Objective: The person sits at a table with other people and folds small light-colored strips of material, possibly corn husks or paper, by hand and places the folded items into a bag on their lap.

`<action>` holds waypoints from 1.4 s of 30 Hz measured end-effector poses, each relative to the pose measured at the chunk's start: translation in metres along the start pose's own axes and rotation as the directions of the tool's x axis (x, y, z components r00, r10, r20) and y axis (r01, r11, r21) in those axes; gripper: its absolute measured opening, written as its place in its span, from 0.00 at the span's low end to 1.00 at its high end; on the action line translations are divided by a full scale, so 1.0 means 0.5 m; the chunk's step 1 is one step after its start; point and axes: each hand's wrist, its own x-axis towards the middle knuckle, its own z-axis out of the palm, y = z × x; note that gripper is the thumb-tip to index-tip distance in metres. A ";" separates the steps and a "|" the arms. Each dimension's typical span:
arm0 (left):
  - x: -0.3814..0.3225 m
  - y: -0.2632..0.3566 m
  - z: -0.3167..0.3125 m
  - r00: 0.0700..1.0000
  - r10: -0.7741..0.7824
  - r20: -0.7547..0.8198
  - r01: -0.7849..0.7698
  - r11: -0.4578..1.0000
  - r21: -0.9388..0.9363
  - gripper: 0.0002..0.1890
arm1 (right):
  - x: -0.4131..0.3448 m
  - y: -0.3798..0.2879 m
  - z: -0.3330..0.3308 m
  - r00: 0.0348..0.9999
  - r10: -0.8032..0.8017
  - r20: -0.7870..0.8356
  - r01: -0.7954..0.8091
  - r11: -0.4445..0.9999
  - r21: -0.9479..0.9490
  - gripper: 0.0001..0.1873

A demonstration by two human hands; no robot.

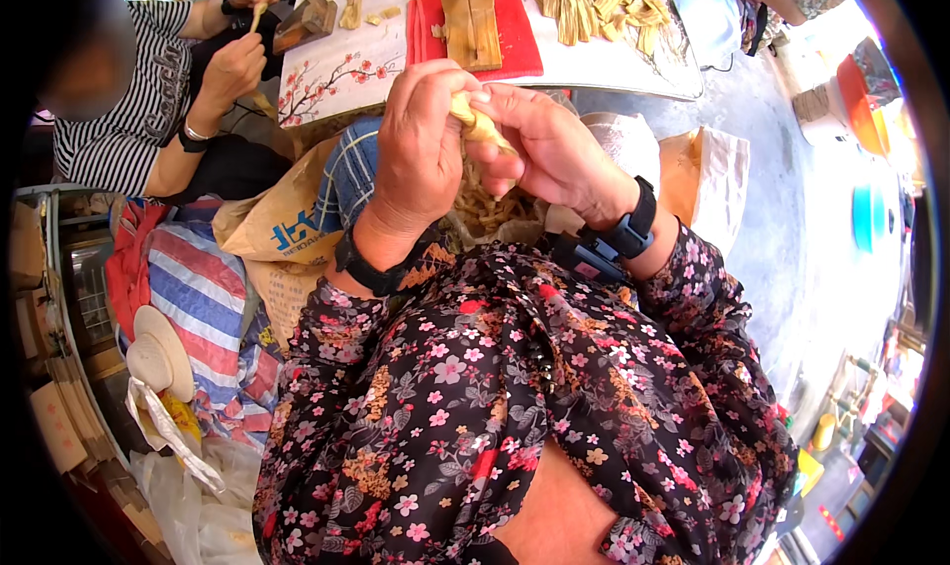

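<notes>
Both of my hands are raised together in front of my chest, near the table's edge. A twisted piece of pale yellow, strip-like material [479, 123] is gripped between them. My left hand [427, 131] closes around its left side, and my right hand [538, 134] pinches it with thumb and fingers from the right. Just beyond my hands, a wooden block with a lengthwise groove [469, 27] rests on a red cloth or pad [523, 42] on the white table [341, 82]. Flat, pleated yellow strips [586, 5] lie heaped at the table's right. Below my hands, more yellowish pieces [490, 201] are partly hidden.
At the upper left a person in a striped top [122, 131] holds a similar yellow piece [257, 17]. A second wooden block [306, 22] sits on the table's left corner. Paper sacks [278, 231], a striped woven bag [197, 290] and a pale hat [156, 350] are at my left.
</notes>
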 end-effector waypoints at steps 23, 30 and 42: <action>-0.012 0.013 -0.016 0.796 -0.534 0.285 0.595 0.601 -0.534 0.09 | -0.019 -0.014 -0.018 0.947 -0.317 -0.059 0.241 0.817 -0.524 0.11; -0.013 -0.002 -0.006 0.930 -0.355 0.097 0.368 0.896 -0.248 0.08 | -0.014 -0.007 -0.029 0.899 -0.399 -0.182 0.208 0.753 -0.625 0.15; 0.010 0.015 -0.035 0.948 -0.085 0.308 -0.056 0.906 0.421 0.32 | -0.010 -0.016 -0.063 0.929 -0.358 -0.093 0.199 0.694 -0.692 0.07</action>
